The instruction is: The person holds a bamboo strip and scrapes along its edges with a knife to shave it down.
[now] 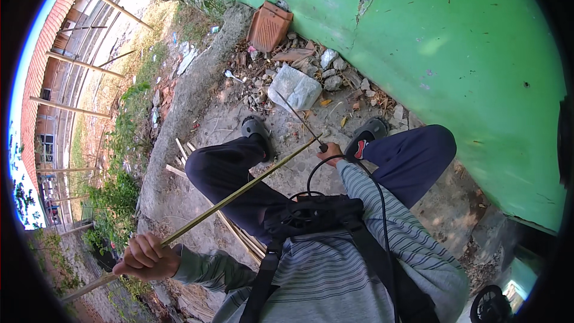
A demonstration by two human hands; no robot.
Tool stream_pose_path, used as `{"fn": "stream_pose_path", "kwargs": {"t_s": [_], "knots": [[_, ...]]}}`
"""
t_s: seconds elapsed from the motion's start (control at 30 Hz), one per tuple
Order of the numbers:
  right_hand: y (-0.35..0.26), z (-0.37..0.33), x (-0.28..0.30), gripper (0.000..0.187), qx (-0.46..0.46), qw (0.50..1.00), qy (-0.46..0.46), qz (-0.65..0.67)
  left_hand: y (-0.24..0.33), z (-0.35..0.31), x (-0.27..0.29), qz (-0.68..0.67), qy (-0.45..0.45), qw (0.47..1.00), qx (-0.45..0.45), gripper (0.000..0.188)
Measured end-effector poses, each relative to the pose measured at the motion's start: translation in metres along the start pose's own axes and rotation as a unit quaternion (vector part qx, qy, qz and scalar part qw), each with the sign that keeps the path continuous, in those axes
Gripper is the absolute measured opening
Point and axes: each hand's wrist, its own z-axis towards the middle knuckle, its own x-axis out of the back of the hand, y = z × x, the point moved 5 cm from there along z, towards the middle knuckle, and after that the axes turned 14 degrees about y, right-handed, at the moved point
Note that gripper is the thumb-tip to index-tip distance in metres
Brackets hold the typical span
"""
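Observation:
My left hand (146, 257) is closed around a long, thin bamboo strip (239, 192) at the lower left. The strip slants up across my left thigh, and its far end lies beside my right hand (330, 154). That right hand is wrapped round the dark handle of a knife (301, 118), whose narrow blade points away and to the left. Blade and strip cross near the strip's far end; whether they touch, I cannot tell. Several more bamboo strips (242, 236) lie on the ground by my left leg, partly hidden under it.
Beyond my feet lie a white foam block (295, 88), rubble (333, 82) and an orange roof tile (270, 26). A green wall (454, 54) rises on the right. A low concrete ledge (182, 104) runs along the left, with plants past it. A black cable (382, 203) hangs over my right arm.

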Motion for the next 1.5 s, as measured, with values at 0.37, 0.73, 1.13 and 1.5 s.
{"fn": "stream_pose_path", "kwargs": {"t_s": [0.37,0.73,1.13,1.5], "knots": [[0.006,0.001,-0.002,0.036,-0.007,1.000,0.019,-0.014,0.003,0.003,0.000,0.003,0.008,1.000,0.003,0.064],[-0.003,0.003,0.016,0.030,-0.038,0.998,0.018,0.054,0.021,0.001,0.002,0.011,0.008,1.000,-0.008,0.064],[0.021,-0.001,0.023,0.035,-0.092,0.995,0.044,0.004,0.033,0.003,-0.009,0.013,-0.006,1.000,0.016,0.063],[-0.034,-0.006,0.006,0.019,-0.086,0.975,0.059,0.197,-0.133,-0.014,0.009,0.111,-0.037,0.993,0.003,0.069]]}}
